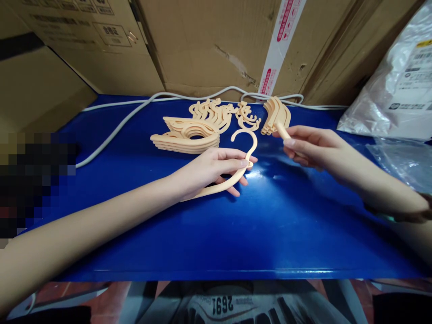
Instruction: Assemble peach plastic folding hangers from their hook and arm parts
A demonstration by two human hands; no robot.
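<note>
My left hand (219,168) pinches a cream plastic hanger piece (224,185), one curved arm with the hook standing up from it. To the right, my right hand (307,146) grips a single cream hanger arm (282,131) between thumb and fingers, its end pointing toward the pile of matching arms (277,112). The two held pieces are apart. Behind my left hand lies a stack of cream folded hangers (189,143). Past it are several loose wavy hanger arms (216,112) and a small cluster of hooks (248,118).
The blue table (270,234) carries everything. A white cable (116,130) runs along its back and left side. Cardboard boxes (209,45) stand behind. At the right is a white plastic parcel bag (398,90), with clear film (401,157) before it.
</note>
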